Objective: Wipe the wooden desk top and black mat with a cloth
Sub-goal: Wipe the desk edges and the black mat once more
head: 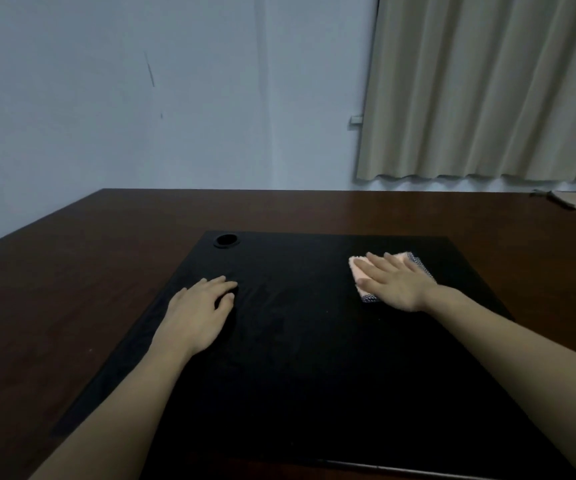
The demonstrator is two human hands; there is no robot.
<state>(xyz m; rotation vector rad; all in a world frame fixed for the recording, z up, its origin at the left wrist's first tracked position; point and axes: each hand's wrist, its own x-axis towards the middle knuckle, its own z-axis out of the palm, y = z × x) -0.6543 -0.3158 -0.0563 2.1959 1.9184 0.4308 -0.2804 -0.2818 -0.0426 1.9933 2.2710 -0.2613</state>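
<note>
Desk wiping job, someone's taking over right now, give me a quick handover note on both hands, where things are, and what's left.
Right hand: flat, fingers straight, pressing the pink cloth onto the far right part of the black mat.
Left hand: resting flat on the mat's left side, holding nothing, apparently steadying it.
The mat lies on the wooden desk top.
Done: cannot tell from this view how much has been wiped.
Left: finish the mat, then wipe the wood around it, probably including the far right corner, where some papers lie.
</note>
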